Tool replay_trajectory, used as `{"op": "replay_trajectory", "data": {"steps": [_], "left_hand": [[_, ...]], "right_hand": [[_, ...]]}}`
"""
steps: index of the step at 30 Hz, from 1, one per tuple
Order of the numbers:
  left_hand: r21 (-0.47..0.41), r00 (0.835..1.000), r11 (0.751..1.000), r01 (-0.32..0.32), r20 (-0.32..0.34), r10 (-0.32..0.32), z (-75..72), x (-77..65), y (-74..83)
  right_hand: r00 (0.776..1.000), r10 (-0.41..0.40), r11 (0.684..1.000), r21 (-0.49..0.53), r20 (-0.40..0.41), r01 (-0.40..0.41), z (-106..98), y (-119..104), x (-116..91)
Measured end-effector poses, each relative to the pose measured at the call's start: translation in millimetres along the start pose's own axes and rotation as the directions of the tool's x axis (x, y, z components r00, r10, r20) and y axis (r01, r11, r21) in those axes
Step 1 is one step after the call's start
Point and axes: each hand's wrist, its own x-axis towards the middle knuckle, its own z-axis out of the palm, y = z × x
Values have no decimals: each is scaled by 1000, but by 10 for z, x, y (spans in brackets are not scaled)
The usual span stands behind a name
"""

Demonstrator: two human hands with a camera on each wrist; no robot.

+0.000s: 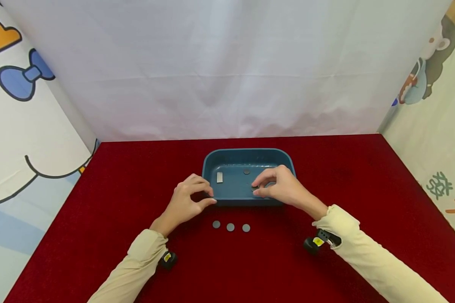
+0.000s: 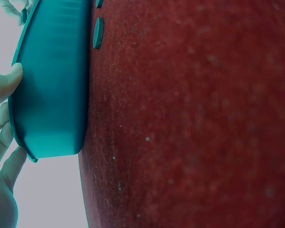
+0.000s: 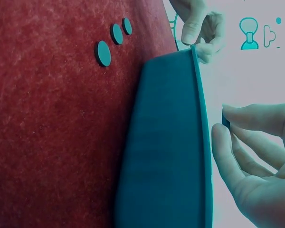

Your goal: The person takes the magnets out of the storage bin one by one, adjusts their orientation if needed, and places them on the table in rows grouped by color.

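A blue rectangular tray (image 1: 250, 202) with rounded corners rests on the red cloth. My left hand (image 1: 187, 198) holds its near left corner, with the thumb on the rim in the left wrist view. My right hand (image 1: 282, 184) is over the tray's right part and pinches a small dark disc (image 3: 225, 118) between thumb and fingertip. Inside the tray lie a silvery rectangular piece (image 1: 220, 177) at the left and a grey disc (image 1: 246, 171) near the back. In front of the tray, three grey discs (image 1: 230, 227) lie in a row.
Red cloth (image 1: 144, 168) covers the table. A white curtain (image 1: 227, 84) hangs behind it, and printed cartoon panels (image 1: 30, 126) stand at both sides. Each wrist wears a strapped black device (image 1: 313, 244).
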Motion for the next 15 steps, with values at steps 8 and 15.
{"op": "replay_trajectory", "data": {"steps": [8, 15], "left_hand": [[-6, 1000, 1000, 5, -2, -5, 1, -1, -3], [-8, 1000, 1000, 12, -1, -12, -3, -6, 10]], "right_hand": [[1000, 15, 1000, 27, 11, -16, -17, -35, -70], [1000, 12, 999, 42, 20, -13, -15, -15, -138]]}}
